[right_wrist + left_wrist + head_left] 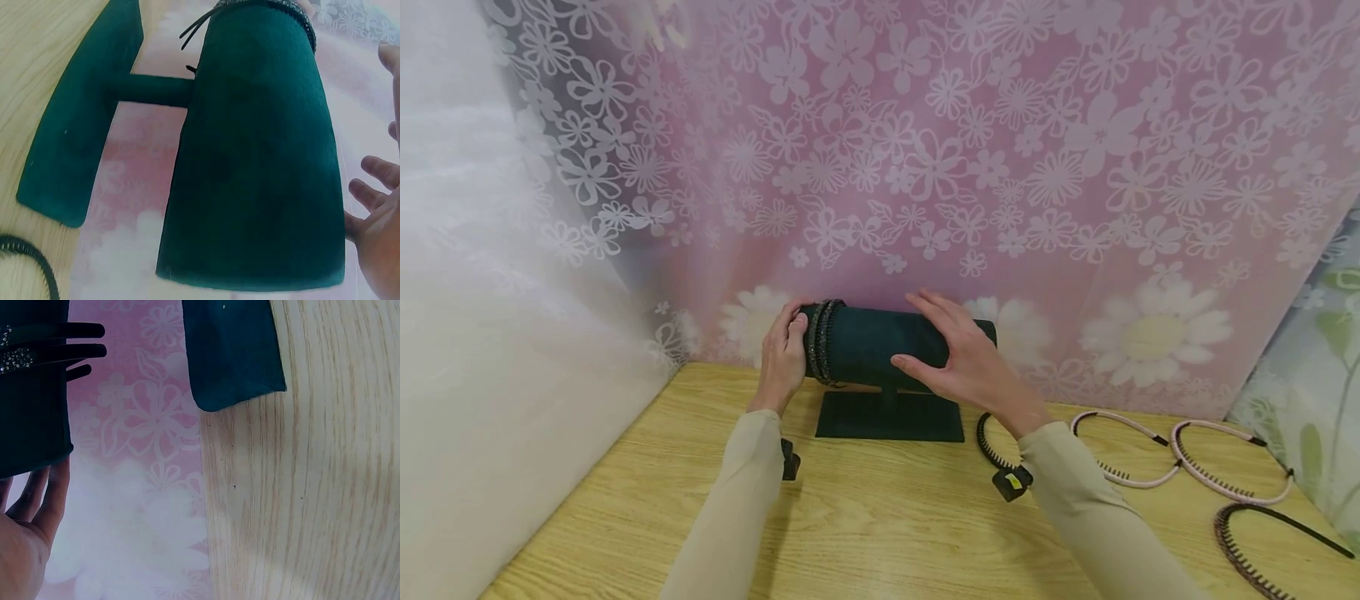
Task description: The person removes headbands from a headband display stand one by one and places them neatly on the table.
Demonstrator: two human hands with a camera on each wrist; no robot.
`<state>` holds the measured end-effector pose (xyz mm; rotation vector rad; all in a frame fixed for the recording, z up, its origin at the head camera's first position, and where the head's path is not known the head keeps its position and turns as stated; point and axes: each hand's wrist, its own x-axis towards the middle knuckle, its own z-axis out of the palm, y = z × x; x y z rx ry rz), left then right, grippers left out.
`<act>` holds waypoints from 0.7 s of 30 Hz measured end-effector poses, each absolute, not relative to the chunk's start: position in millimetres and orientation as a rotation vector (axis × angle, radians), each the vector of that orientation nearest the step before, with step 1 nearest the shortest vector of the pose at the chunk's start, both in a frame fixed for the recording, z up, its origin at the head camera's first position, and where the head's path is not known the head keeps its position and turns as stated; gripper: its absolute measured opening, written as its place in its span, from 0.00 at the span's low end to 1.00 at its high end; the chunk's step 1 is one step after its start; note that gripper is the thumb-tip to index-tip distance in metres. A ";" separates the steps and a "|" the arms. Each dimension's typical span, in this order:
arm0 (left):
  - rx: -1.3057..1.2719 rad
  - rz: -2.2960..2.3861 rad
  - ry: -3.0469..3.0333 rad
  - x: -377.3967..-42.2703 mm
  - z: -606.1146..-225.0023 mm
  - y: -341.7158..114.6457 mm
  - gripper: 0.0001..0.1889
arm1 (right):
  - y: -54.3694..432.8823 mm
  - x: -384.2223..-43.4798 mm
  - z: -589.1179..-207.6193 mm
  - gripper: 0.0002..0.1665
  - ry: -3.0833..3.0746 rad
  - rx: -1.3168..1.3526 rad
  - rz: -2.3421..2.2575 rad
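The dark green velvet display roll (868, 343) lies between the hands, long axis running left to right, the left hand (784, 357) gripping its left end beside the glittery headbands (825, 342), the right hand (976, 358) spread-fingered at its right half (touching or not, I cannot tell).

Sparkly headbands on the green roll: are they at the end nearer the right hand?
No, in the head view the sparkly headbands sit on the green roll beside the left hand.

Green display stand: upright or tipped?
Upright: in the head view, its base rests on the table, with the roll above it on a short post.
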<state>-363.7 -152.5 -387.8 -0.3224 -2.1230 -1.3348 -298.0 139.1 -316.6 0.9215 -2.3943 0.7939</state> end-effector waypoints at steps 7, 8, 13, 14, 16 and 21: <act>-0.331 -1.325 -2.117 -363.8 -387.8 -151.9 0.24 | 122.2 -305.2 -318.3 0.49 -2.392 0.926 0.792; -0.332 -1.326 -2.118 -363.7 -387.8 -151.9 0.23 | 120.0 -306.1 -317.8 0.49 -2.393 0.927 0.787; -0.332 -1.338 -2.122 -362.8 -387.6 -152.4 0.23 | 110.3 -312.4 -315.4 0.48 -2.402 0.935 0.764; -0.328 -1.336 -2.123 -363.2 -388.0 -152.4 0.23 | 108.7 -313.8 -315.0 0.48 -2.405 0.937 0.757; -0.323 -1.334 -2.125 -363.5 -388.5 -152.5 0.23 | 105.7 -316.8 -314.5 0.48 -2.412 0.938 0.746; -0.332 -1.331 -2.111 -364.5 -388.0 -152.4 0.23 | 98.8 -323.1 -311.1 0.46 -2.428 0.949 0.712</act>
